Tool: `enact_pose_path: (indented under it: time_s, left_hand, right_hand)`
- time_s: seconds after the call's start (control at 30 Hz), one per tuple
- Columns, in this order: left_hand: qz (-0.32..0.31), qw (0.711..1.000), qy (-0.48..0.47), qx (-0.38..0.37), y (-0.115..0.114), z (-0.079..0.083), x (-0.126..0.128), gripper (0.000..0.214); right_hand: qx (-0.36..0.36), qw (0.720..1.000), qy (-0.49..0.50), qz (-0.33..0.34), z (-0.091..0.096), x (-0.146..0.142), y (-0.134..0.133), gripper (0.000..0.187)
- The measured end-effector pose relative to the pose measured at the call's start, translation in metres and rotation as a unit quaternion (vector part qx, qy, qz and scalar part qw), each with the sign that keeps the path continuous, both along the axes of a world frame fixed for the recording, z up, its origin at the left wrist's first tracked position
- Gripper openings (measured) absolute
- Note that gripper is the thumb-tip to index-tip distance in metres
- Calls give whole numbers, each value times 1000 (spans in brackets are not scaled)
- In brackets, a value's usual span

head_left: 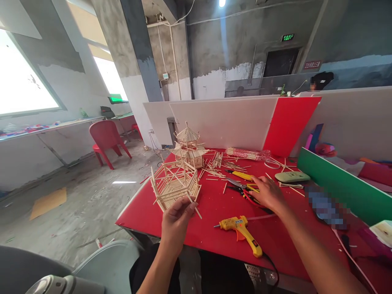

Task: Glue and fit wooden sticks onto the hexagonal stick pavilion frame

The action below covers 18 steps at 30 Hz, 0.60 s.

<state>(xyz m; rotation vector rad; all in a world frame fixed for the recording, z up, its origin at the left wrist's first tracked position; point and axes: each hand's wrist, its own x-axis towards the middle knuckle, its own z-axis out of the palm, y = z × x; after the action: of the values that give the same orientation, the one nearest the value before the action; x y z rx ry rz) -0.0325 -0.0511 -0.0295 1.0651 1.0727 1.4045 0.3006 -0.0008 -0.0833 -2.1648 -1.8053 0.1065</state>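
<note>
My left hand (177, 220) pinches a thin wooden stick (194, 206) just in front of a hexagonal stick frame (174, 183) on the red table (214, 228). My right hand (268, 192) lies over red-handled cutters (249, 197) and yellow-handled pliers (241, 184), fingers curled on them. A yellow glue gun (241, 232) rests between my arms. A finished stick pagoda (188, 146) stands behind the frame.
Loose sticks (217, 163) and a bundled pack of sticks (248, 154) lie at the back. A pale green case (291, 176), white and red partition boards (245, 122), a green board (339, 183) on the right. A red chair (107, 141) stands on the floor to the left.
</note>
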Motion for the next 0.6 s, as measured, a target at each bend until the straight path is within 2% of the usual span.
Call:
enact_pose_path:
  time_s: [0.07,0.13,0.17,0.27,0.37,0.47,0.53,0.6]
  left_hand:
    - [0,1000,1,0,0,-1,-1,35]
    - [-1,1000,-1,2,0,-2,-1,35]
    - [-2,1000,-1,4,-1,-3,0,35]
    - [-6,1000,1,5,-3,-4,1,32]
    - [-5,1000,-4,8,-7,-4,1,29]
    - [-5,1000,1,15,-11,1,-1,29]
    - [-3,1000,6,17,-14,6,-4,29]
    - [0,1000,7,14,-17,10,-8,30]
  right_hand:
    - [4,999,24,39,5,-17,-23,44]
    - [-55,991,88,87,5,-38,-52,33]
    - [-86,988,93,85,1,-50,-66,32]
    - [-115,992,50,26,-18,-78,-99,36]
    - [-113,989,96,-24,-37,-89,-110,35]
    - [-112,975,188,-41,-43,-87,-107,22]
    - [-122,958,256,-39,-42,-85,-109,15]
    - [-130,929,346,-30,-42,-87,-115,14]
